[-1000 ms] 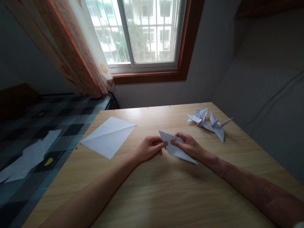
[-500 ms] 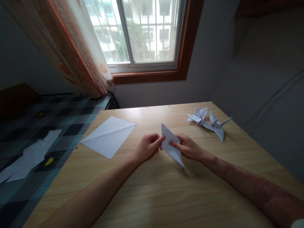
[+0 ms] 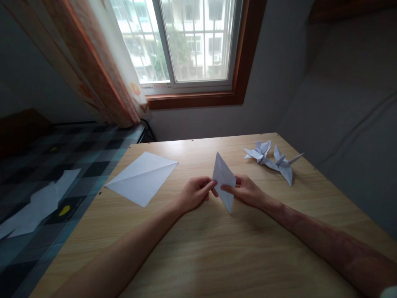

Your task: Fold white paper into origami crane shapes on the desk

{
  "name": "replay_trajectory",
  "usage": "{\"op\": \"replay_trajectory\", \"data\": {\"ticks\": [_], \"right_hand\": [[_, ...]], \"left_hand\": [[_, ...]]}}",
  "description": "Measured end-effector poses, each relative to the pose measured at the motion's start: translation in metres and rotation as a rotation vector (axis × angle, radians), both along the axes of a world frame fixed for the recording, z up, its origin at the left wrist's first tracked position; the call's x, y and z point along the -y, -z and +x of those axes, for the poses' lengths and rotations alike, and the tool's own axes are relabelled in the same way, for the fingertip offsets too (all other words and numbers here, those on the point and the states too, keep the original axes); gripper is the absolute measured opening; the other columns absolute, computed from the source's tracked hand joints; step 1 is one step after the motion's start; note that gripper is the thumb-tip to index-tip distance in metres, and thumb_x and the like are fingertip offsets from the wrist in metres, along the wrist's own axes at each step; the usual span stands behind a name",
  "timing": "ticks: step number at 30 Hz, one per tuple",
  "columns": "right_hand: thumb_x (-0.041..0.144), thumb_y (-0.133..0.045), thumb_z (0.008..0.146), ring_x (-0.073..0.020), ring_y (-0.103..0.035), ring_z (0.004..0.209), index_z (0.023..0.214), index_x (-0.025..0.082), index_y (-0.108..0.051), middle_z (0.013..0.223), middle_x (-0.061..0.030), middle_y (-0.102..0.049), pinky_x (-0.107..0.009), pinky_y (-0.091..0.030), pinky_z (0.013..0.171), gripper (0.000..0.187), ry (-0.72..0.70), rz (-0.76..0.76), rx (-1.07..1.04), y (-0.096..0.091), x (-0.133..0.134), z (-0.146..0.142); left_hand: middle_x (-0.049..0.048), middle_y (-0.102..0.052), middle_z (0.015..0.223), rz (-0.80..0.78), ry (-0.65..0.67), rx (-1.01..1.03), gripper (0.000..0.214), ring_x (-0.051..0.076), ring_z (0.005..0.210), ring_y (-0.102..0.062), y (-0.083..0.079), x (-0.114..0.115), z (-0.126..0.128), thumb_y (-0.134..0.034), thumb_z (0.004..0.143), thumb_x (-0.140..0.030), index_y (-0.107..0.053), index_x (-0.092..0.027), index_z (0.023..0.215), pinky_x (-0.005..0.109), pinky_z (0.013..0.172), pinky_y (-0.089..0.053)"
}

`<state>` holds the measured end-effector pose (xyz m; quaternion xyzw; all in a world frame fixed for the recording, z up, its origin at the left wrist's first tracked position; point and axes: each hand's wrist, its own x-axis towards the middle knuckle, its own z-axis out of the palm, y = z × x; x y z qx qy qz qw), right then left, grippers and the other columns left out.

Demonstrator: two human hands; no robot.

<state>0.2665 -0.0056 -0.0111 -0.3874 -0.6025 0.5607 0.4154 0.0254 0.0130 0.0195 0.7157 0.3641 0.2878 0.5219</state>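
Turned more upright than before, the folded paper sits between the pinching fingers of left hand and right hand.

- One left hand and one right hand: two hands
- One folded paper, held in both
- Two paper birds, side by side
- One large creased sheet, lying flat
- One desk, one bed, one window
- Overlapping white paper scraps on the bed; their number cannot be told
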Motion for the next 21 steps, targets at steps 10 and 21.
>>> {"op": "replay_trajectory", "data": {"ticks": [10,21], "right_hand": [[0.063,-0.075,0.096,-0.0165,-0.058,0.066,0.094,0.014,-0.077,0.078,-0.0040,-0.071,-0.028,-0.046,0.061,0.048,0.031,0.062,0.014,-0.0004,-0.0008,-0.0001],[0.062,-0.077,0.094,-0.0172,-0.059,0.063,0.089,0.016,-0.079,0.078,-0.0036,-0.070,-0.030,-0.049,0.060,0.047,-0.030,0.073,0.081,-0.0037,0.0007,-0.0022]], "left_hand": [[0.0077,-0.078,0.090,0.005,0.165,0.041,0.045,0.021,0.089,-0.070,0.0003,-0.0009,0.0020,-0.062,0.104,-0.056,-0.076,-0.014,0.094,0.028,0.085,-0.053],[-0.0018,-0.054,0.075,0.047,0.006,-0.036,0.049,0.014,0.071,-0.049,0.0030,-0.0017,-0.0001,-0.053,0.107,-0.061,-0.063,-0.017,0.090,0.024,0.063,-0.039]]}}
